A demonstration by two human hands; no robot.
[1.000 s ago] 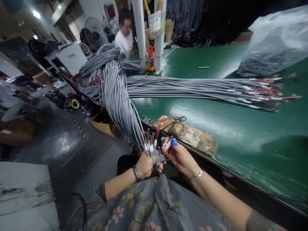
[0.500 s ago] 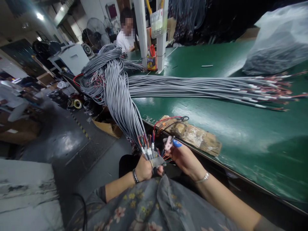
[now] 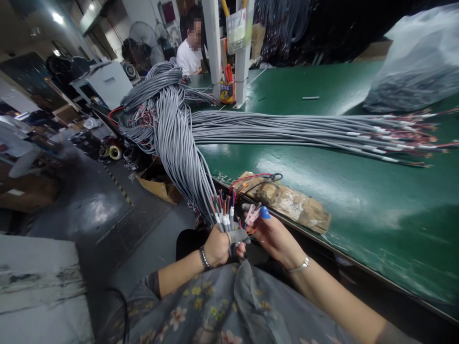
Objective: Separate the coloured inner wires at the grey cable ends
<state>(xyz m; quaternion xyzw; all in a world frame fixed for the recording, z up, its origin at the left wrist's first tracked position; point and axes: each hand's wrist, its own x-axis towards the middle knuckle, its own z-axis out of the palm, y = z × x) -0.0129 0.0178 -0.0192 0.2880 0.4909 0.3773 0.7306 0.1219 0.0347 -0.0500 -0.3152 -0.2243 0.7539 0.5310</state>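
Observation:
My left hand (image 3: pixel 218 246) is closed around several grey cables (image 3: pixel 225 222), whose ends carry white sleeves and fan out into thin coloured wires. Grey wrapping covers some of its fingers. Just to the right, my right hand (image 3: pixel 278 239) pinches a small pale pink clip (image 3: pixel 252 216); a blue cover sits on the thumb. Loose orange and green wires (image 3: pixel 251 232) show between the two hands, and I cannot tell whether the right fingers also touch them. Beyond the left hand, a thick bundle of grey cables (image 3: pixel 179 129) hangs over the table edge.
On the green table (image 3: pixel 287 165) lies another row of cables (image 3: pixel 279 128) with bare wire ends at the right. A worn wooden block (image 3: pixel 290 203) with red and black leads rests near the edge. A clear plastic bag (image 3: pixel 412 62) stands back right. A person (image 3: pixel 189 55) sits behind a white post (image 3: pixel 242 71).
My left hand has shifted slightly right with the cables. The pink clip has turned a little in my right fingers and shows more fully. The far person's head has turned.

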